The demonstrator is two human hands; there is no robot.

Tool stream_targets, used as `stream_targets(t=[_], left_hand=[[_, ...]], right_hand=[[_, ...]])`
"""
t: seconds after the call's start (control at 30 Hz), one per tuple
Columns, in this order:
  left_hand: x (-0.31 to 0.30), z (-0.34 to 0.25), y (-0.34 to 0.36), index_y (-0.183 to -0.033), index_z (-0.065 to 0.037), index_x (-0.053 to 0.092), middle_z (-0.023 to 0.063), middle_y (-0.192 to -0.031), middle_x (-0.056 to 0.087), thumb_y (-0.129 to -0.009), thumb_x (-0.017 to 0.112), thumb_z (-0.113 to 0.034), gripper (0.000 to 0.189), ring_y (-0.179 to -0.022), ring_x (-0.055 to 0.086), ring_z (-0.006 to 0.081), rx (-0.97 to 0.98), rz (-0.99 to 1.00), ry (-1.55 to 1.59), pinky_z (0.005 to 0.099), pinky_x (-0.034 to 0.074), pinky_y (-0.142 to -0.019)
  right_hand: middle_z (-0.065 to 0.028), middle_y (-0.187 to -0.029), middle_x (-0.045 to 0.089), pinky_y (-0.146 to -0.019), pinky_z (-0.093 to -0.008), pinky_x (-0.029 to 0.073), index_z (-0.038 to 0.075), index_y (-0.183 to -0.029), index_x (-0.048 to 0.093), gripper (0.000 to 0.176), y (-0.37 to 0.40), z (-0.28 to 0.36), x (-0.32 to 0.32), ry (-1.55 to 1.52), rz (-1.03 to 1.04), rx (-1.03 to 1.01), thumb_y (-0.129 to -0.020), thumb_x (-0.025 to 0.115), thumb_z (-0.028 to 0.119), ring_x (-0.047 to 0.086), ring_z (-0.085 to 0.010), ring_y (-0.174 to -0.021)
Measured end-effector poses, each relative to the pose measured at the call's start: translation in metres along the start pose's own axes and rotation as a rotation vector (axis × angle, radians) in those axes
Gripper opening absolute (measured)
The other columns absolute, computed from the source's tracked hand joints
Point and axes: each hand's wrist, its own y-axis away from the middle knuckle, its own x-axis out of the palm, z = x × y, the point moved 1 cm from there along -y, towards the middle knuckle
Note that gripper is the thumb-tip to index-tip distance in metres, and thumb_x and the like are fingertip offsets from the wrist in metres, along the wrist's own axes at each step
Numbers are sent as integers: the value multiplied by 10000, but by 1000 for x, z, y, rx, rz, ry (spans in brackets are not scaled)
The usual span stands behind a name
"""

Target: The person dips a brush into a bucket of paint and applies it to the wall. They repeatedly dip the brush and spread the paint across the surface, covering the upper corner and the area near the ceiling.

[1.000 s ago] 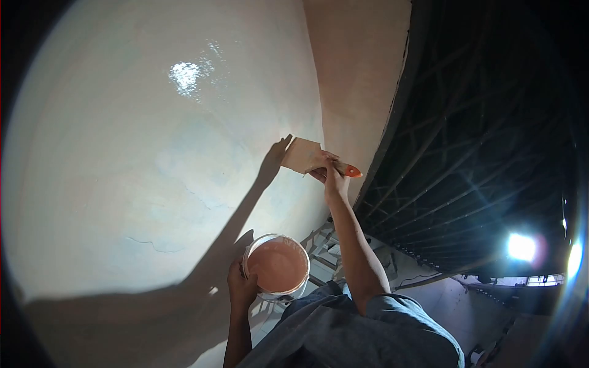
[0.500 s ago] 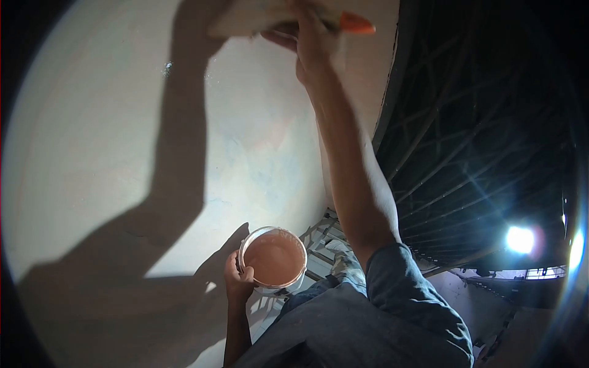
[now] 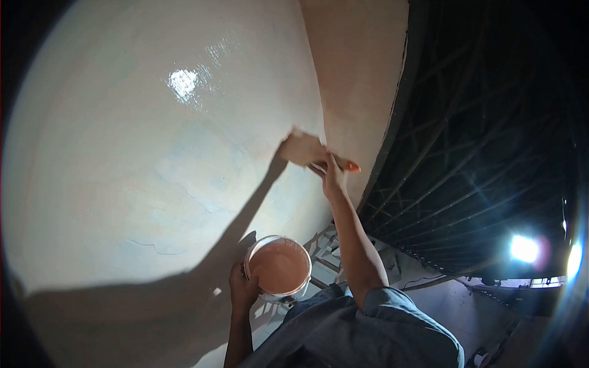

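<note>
My right hand [image 3: 333,178] is closed round the handle of a wide paint brush [image 3: 304,149] with an orange handle tip. The brush head points left, at the pale wall [image 3: 141,153]; whether its bristles touch the wall I cannot tell. Lower down, my left hand [image 3: 243,285] grips the rim of a white bucket [image 3: 308,270], thumb over the edge. Pinkish-brown paint [image 3: 279,265] lies inside the bucket. A wet, shiny patch [image 3: 184,83] glints on the upper wall.
A pinkish wall strip [image 3: 356,67] meets the pale wall at a corner. Dark netting or sheeting with poles [image 3: 466,141] fills the right side. A bright lamp [image 3: 524,248] shines at the lower right. Ladder-like rungs [image 3: 325,264] show beside the bucket. Thin cracks mark the wall.
My right hand has come down with the brush from the top of the view. The glossy wall patch shows more fully. The bucket and my left hand sit slightly lower and farther right.
</note>
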Motion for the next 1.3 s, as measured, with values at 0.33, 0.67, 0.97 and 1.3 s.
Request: stream_targets(t=[0.33,0.67,0.97,1.3], left_hand=[[8,22,-6,-1110,47,564,190,-980,633,-690,577,-31,428,-899,640,284,110,-60,-29,369,510,-803],[9,3,1,-1036,13,591,143,-947,605,-638,509,-36,409,-863,607,258,95,-65,130,348,486,-801],[8,15,2,-1088,32,558,158,-950,605,-682,515,-19,412,-836,607,257,65,-49,183,336,488,-774],[4,16,-11,-1122,49,568,209,-1027,632,-675,551,-11,451,-962,641,275,96,-12,49,359,493,-860]], right_hand=[[-126,-1046,607,-735,-356,595,68,-1171,540,332,45,38,33,159,-35,-129,-917,618,268,669,-205,-850],[-174,-1127,574,-854,-410,567,-11,-1214,526,437,13,225,255,-327,392,-483,-888,622,263,636,-243,-952],[-141,-1146,585,-856,-390,567,26,-1223,561,435,-12,142,194,-220,367,-286,-887,631,292,636,-242,-970],[-123,-1058,632,-732,-371,606,33,-1159,566,405,14,0,-5,60,-135,20,-854,691,267,671,-238,-880]])
